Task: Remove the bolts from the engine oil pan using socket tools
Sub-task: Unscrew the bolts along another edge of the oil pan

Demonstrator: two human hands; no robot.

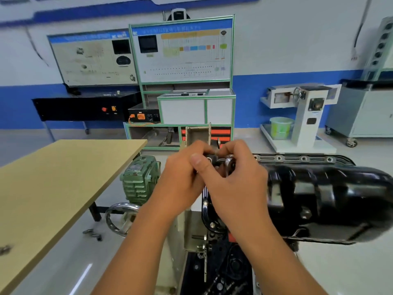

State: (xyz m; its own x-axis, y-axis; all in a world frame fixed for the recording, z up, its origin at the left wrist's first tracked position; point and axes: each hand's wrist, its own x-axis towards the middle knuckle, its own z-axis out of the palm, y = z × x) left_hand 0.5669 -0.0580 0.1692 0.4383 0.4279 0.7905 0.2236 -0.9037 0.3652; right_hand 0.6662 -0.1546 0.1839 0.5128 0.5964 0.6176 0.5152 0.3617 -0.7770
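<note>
The black oil pan is mounted bottom-up on a stand, so that its flange and the bolts along the far edge are exposed for a tool. Both hands are brought together at the pan's near left corner, just above the flange. A shiny ratchet head is gripped by the curled fingers of the right hand, while a small dark piece, probably a socket, is pinched between thumb and fingertips of the left hand. The 2 parts are held touching, apparently so that the socket can be seated on the drive; this is judged, not seen. Both forearms are raised from below, wrists bent slightly inward. More bolts are seen down the near flange. A wooden table stands to the left, a handwheel beside it.
</note>
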